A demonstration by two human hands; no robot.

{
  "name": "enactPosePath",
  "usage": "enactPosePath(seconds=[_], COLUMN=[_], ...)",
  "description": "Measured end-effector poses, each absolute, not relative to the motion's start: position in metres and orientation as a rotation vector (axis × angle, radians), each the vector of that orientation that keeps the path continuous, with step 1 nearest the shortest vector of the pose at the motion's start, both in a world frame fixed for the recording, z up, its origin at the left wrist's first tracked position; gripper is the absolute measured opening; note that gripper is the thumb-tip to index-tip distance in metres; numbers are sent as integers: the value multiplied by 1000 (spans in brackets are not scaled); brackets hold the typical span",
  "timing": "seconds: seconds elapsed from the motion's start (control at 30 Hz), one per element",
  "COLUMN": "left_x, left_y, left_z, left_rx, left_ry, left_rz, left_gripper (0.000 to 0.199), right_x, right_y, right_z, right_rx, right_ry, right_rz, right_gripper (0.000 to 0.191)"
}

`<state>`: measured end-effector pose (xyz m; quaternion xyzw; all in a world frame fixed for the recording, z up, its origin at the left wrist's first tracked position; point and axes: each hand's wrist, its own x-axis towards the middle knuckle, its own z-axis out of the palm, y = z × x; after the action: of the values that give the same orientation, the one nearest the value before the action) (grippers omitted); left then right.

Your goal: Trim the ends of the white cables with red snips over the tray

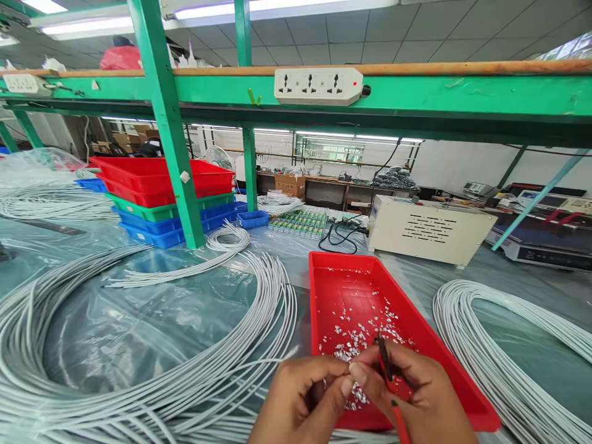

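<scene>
My left hand (308, 398) is closed in a pinch over the near part of a red tray (319, 308). What it pinches is hidden by the fingertips. My right hand (420, 394) holds small cutters (385, 357) with red handles and a dark head pointing up and away. Its thumb and forefinger meet the left fingertips. Shiny silvery scraps (354, 342) lie scattered on the tray's floor beneath both hands. Left of the tray, a big coil of light grey cable (222, 354) spreads over the plastic-covered bench, its cut ends fanned near the middle.
Another cable coil (467, 314) lies right of the tray. Behind stand a beige metal box (430, 228), green circuit boards (298, 223) and stacked bins (161, 179). A green post (169, 123) rises at left; a shelf beam with a power strip (319, 86) crosses above.
</scene>
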<state>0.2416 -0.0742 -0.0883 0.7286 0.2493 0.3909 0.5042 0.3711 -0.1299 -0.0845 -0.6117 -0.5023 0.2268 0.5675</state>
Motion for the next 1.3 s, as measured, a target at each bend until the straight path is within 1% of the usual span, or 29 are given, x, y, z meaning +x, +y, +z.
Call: enactPosePath(seconds=[0.07,0.13,0.3,0.37,0.47,0.53,0.6,0.63,0.77,0.9,1.07,1.17,1.3], left_x=[243,244,246,247,248,248,248,248,247,247,248,250,250], left_y=[-75,-77,-88,-91,-94,-95,-96,-96,-94,-88,-85,-86,-86], left_z=[-86,-82,-74,-71,-69,-69,-70,-71,-76,-79,-84,-85,-85], left_rx=[1844,1904,1799,1657,1484,1443,1484,1533,1736,1789,1701,1587,1426], left_ry=[565,530,531,549,530,506,485,477,421,404,331,290,333], left_rz=[1018,1069,1111,1037,881,865,927,968,1082,1149,1174,1166,1117], left_gripper=[22,21,16,16,21,30,40,41,27,25,30,29,26], right_x=[370,369,368,370,375,380,384,385,387,386,379,374,369], right_y=[-133,-137,-146,-149,-151,-150,-149,-148,-145,-141,-137,-135,-134], right_z=[-82,-76,-56,-48,-41,-42,-45,-47,-55,-58,-62,-68,-75], right_rx=[-1489,-1479,-1335,-1289,-1218,-1200,-1185,-1178,-1108,-1023,-950,-915,-920], right_ry=[-1245,-1233,-1080,-1010,-920,-885,-888,-905,-1035,-1137,-1087,-1041,-939], right_rz=[392,364,636,739,824,833,874,912,1064,1139,1147,1133,1078], right_gripper=[17,19,20,24,30,32,32,31,26,13,11,10,17])
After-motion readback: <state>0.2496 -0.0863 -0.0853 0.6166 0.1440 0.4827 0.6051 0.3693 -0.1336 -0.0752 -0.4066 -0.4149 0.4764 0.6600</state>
